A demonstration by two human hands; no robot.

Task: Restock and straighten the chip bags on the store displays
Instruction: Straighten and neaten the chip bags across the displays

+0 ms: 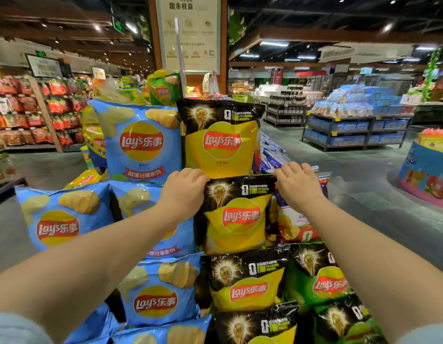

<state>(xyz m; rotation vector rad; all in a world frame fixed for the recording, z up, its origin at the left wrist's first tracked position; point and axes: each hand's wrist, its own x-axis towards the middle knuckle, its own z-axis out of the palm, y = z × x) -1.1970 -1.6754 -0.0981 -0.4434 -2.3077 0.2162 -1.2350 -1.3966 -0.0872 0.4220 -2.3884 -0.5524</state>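
Both bare forearms reach forward and upward from the lower corners of the view, converging slightly, with a pale blue sleeve edge showing near each elbow. The left hand (pixel 183 192) is seen from the back, knuckles up, its fingers curled over and downward at the tips so that they are hidden from view. The right hand (pixel 298 186) is also back-up, fingers together and bent forward at the knuckles, wrist nearly straight. The two hands sit level, apart.

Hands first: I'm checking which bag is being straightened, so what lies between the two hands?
In the head view, the top edge of a yellow-and-black chip bag spans the gap between the left hand and the right hand.
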